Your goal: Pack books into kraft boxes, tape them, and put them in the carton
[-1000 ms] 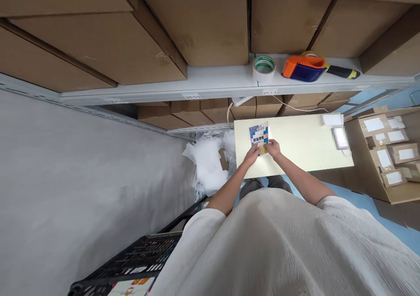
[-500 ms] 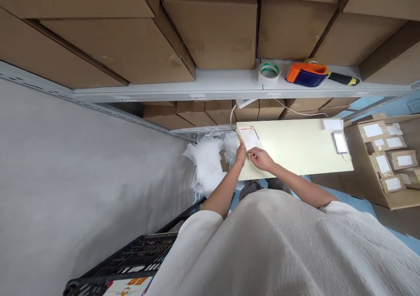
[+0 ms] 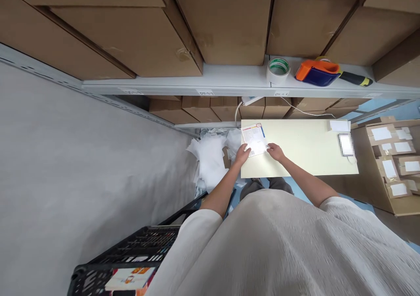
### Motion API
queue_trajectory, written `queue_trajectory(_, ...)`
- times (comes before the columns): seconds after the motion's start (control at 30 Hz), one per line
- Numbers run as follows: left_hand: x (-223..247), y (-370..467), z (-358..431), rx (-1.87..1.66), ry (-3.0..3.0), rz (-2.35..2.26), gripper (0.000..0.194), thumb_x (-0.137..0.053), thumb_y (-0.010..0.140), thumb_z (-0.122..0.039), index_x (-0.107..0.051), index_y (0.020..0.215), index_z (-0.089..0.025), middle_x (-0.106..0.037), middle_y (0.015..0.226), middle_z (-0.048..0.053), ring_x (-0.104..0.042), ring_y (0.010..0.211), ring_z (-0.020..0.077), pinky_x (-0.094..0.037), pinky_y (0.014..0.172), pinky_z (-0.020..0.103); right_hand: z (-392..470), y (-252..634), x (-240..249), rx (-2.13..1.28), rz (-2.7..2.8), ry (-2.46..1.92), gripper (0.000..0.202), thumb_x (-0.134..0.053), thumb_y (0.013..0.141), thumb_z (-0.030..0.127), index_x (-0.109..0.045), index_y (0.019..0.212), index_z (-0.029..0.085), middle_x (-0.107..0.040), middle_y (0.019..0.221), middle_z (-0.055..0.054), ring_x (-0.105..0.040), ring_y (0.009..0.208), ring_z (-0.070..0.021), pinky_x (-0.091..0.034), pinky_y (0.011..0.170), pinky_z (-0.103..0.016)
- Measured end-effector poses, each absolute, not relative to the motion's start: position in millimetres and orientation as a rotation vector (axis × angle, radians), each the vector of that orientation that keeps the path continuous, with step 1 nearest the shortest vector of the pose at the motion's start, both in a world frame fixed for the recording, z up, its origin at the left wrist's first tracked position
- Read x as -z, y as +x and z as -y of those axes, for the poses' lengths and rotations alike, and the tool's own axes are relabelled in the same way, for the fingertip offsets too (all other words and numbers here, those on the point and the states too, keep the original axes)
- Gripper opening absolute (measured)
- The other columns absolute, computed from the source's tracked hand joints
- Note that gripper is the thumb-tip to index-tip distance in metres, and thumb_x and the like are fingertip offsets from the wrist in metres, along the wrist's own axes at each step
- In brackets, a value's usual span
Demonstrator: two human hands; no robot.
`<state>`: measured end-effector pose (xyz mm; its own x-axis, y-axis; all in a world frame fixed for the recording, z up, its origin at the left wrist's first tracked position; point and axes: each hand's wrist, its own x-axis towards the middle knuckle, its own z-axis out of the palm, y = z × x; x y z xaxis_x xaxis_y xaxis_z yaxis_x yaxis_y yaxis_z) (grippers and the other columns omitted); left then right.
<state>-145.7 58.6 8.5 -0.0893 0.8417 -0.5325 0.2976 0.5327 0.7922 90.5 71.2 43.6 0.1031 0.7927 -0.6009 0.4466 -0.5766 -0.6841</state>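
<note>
A flat white printed item, a book or thin box [image 3: 254, 138], lies at the left end of the pale yellow tabletop [image 3: 305, 149]. Its upward face has text, a blue strip and a small red mark near the far right corner. My left hand [image 3: 242, 154] grips its near left corner, thumb on top. At the near right edge, the fingers of my right hand [image 3: 276, 152] are pinched together against it. The undersides of both grips are hidden.
White packing sheets [image 3: 211, 160] heap left of the table. A blurred phone-like device [image 3: 346, 145] and a small white box [image 3: 340, 125] sit at its right end. A tape roll [image 3: 278, 71] and tape dispenser [image 3: 318, 72] rest on the shelf. A black crate [image 3: 144, 243] stands lower left.
The printed item has turned to lie flatter, its face fully showing. My right hand has moved from its near left part to its right edge; my left hand stays at the left.
</note>
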Motion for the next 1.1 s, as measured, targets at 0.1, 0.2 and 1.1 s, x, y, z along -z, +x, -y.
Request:
queue_trajectory(0.1, -8.1, -142.0, -52.0, -0.495, 0.982, -1.619, 0.056, -0.075, 0.096, -0.042, -0.067, 0.148, -0.022, -0.062, 0.162, 0.014, -0.058, 0.152, 0.0311, -0.048, 0.124, 0.04, -70.5, 85.7, -33.1, -1.5, 1.127, -2.061, 0.042, -0.075, 0.08, 0.018, -0.075, 0.122, 0.021, -0.075, 0.14, -0.011, -0.07, 0.129, -0.0271, -0.053, 0.116, -0.041)
queue_trajectory(0.2, -8.8, -139.0, -46.3, -0.438, 1.02, -1.609, 0.057, -0.076, 0.096, -0.041, -0.066, 0.149, -0.022, -0.06, 0.165, 0.013, -0.055, 0.155, 0.0312, -0.043, 0.129, 0.041, -69.2, 81.5, -25.0, -1.496, 1.102, -2.065, 0.045, -0.073, 0.08, 0.018, -0.073, 0.124, 0.02, -0.074, 0.142, -0.011, -0.069, 0.132, -0.0248, -0.051, 0.118, -0.04)
queue_trajectory(1.1, -12.5, -97.6, -65.9, -0.464, 1.027, -1.43, 0.047, -0.079, 0.09, -0.04, -0.078, 0.133, -0.02, -0.072, 0.15, 0.014, -0.065, 0.144, 0.0338, -0.046, 0.126, 0.044, -66.1, 101.9, -61.3, -1.372, 1.012, -2.048, 0.023, -0.073, 0.081, 0.029, -0.05, 0.079, 0.027, -0.059, 0.068, 0.005, -0.056, 0.067, -0.0163, -0.047, 0.067, -0.027)
